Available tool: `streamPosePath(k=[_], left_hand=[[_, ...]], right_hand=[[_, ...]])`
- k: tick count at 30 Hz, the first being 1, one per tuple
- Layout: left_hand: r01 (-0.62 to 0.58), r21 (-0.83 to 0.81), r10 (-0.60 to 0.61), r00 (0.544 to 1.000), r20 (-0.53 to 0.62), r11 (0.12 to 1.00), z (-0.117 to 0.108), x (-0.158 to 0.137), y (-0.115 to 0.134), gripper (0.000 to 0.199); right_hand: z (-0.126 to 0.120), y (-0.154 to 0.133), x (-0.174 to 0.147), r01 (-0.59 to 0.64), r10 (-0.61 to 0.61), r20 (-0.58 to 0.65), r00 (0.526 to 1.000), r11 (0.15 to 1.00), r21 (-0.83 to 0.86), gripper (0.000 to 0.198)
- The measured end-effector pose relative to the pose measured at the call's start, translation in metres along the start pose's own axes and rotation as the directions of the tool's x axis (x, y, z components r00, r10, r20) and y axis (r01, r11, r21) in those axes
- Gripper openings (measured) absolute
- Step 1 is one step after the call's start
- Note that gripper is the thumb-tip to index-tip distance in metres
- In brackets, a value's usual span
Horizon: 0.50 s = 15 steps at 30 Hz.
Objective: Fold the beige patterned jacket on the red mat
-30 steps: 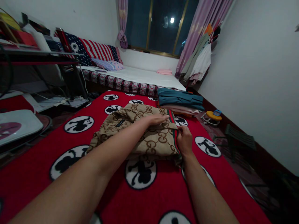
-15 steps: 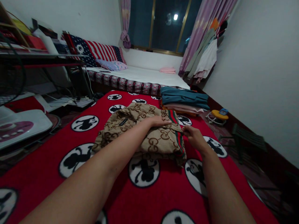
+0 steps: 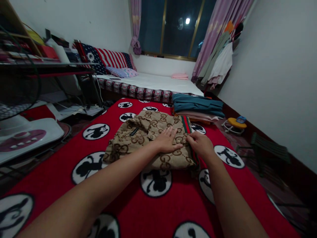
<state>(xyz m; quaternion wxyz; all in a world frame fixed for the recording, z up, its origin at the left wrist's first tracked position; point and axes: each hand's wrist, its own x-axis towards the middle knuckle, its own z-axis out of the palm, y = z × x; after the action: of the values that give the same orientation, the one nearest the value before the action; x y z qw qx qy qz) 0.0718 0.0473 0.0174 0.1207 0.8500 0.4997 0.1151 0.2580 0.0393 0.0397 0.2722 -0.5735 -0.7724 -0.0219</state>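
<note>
A tan jacket (image 3: 153, 125) with a brown monogram print lies folded on the red blanket (image 3: 178, 205). Its collar, with a dark label, faces left, and a green-and-red stripe runs down its right side. My left hand (image 3: 167, 140) presses flat on the middle of the jacket, fingers spread. At the right side, by the stripe, my right hand (image 3: 201, 142) is closed with thumb and fingers pinching the jacket's edge. The fingertips are partly hidden. Beyond the jacket, to the right, rests a stack of folded clothes (image 3: 198, 105), dark teal on top.
A desk (image 3: 61, 63) loaded with books stands at the left. Behind is a bed (image 3: 158, 82) with pillows and a pink folded cloth (image 3: 180, 76). Clothes (image 3: 220, 62) hang by the curtain. A yellow stool (image 3: 236, 123) and a green folding stool (image 3: 269, 148) stand right.
My left hand has slid back from the striped edge to the jacket's middle, fingers now spread. My right hand has moved left onto the jacket's edge. The view has shifted slightly.
</note>
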Motion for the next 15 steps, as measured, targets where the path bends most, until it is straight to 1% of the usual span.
streamPosePath(k=[1,2,4,6,8,9,10,11,12,13,14,15], left_hand=[[-0.004,0.017,0.004,1.0,0.015,1.0,0.001,-0.006,0.002,0.092],[-0.005,0.033,0.004,1.0,0.026,0.999,0.001,-0.012,0.005,0.09],[-0.016,0.06,0.014,0.999,0.032,0.998,0.002,-0.025,0.009,0.088],[-0.055,0.059,0.053,0.998,0.028,0.997,0.002,-0.04,0.011,0.086],[-0.146,0.02,0.146,0.989,0.022,0.989,-0.004,-0.054,0.01,0.084],[-0.209,-0.012,0.209,0.978,0.015,0.978,-0.01,-0.061,0.007,0.079],[-0.261,-0.049,0.261,0.965,-0.004,0.964,-0.016,-0.067,0.003,0.069],[-0.286,-0.085,0.284,0.958,-0.041,0.954,-0.023,-0.072,-0.003,0.053],[-0.275,-0.11,0.264,0.958,-0.109,0.955,-0.03,-0.076,-0.01,0.037],[-0.226,-0.123,0.198,0.958,-0.21,0.966,-0.035,-0.079,-0.018,0.025],[-0.149,-0.127,0.099,0.936,-0.337,0.981,-0.038,-0.081,-0.027,0.019],[-0.06,-0.128,-0.007,0.883,-0.47,0.99,-0.039,-0.082,-0.036,0.018]], right_hand=[[0.001,-0.006,0.0,-0.033,0.032,-0.017,0.999,0.998,-0.047,0.025],[0.003,-0.012,0.0,-0.035,0.033,-0.038,0.999,0.996,-0.078,0.023],[0.011,-0.023,-0.002,0.042,-0.049,-0.075,0.996,0.996,-0.084,0.022],[0.023,-0.031,-0.005,0.155,-0.161,-0.084,0.983,0.986,-0.068,0.031],[0.036,-0.035,-0.01,0.201,-0.207,-0.075,0.975,0.976,-0.079,0.036],[0.041,-0.036,-0.013,0.199,-0.206,-0.075,0.976,0.976,-0.088,0.037],[0.046,-0.036,-0.015,0.188,-0.196,-0.081,0.977,0.978,-0.095,0.038],[0.049,-0.035,-0.017,0.177,-0.186,-0.088,0.979,0.979,-0.097,0.038],[0.05,-0.034,-0.018,0.17,-0.179,-0.095,0.979,0.981,-0.095,0.039],[0.051,-0.033,-0.019,0.167,-0.176,-0.101,0.979,0.982,-0.093,0.039],[0.05,-0.033,-0.019,0.165,-0.175,-0.106,0.979,0.982,-0.096,0.038],[0.049,-0.034,-0.018,0.164,-0.176,-0.108,0.978,0.981,-0.107,0.037]])
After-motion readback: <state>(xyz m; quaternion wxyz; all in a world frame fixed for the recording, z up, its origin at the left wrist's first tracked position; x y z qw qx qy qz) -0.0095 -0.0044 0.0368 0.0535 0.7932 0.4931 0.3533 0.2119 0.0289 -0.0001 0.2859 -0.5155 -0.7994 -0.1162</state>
